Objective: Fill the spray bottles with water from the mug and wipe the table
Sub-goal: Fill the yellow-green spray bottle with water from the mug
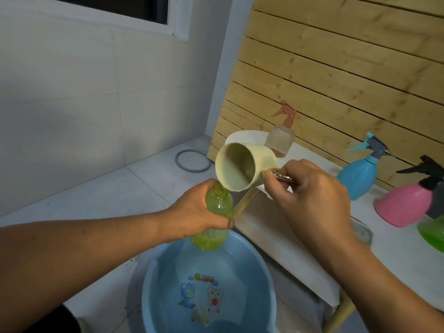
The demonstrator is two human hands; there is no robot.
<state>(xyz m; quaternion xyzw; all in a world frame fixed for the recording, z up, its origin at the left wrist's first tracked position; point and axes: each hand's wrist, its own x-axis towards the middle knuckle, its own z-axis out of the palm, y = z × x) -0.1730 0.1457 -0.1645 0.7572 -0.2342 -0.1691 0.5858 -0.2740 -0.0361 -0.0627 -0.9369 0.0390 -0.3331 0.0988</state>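
Observation:
My left hand grips a clear green bottle with its spray head off, held above a blue basin. My right hand holds the handle of a cream mug, tipped so that its rim lies against the bottle's open neck. On the white table stand a clear bottle with a peach sprayer, a blue spray bottle and a pink spray bottle with a black sprayer. A green bottle shows at the right edge.
The basin sits on the tiled floor below the table's left end and holds water. A grey ring lies on the floor near the wall. A wooden slat wall backs the table. A round white object stands behind the mug.

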